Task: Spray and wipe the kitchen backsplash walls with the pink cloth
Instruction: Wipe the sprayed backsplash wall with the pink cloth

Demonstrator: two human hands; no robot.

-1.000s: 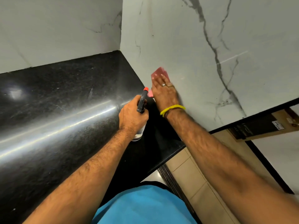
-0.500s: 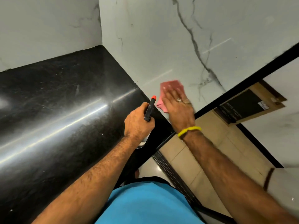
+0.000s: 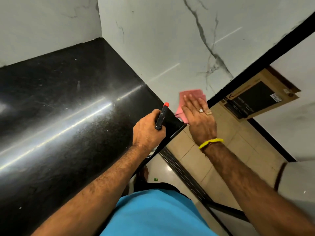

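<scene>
Wiping is the step in hand, judging from the head view: the right hand (image 3: pixel 199 116) lies flat, fingers straight, pressing the pink cloth (image 3: pixel 189 97) against the white marble backsplash wall (image 3: pixel 162 48), low down near the wall's black end trim (image 3: pixel 255 65) and just above the corner of the black table (image 3: pixel 68 108). The left hand (image 3: pixel 148 132) is curled round a spray bottle (image 3: pixel 161 116), its orange nozzle tip pointing toward the wall; the bottle's body is mostly hidden beneath the hand. The cloth sits at the wall's outer edge, so the next move likely calls for sweeping back toward the inner corner or higher up, with a fresh spray wherever the wall looks dry.
</scene>
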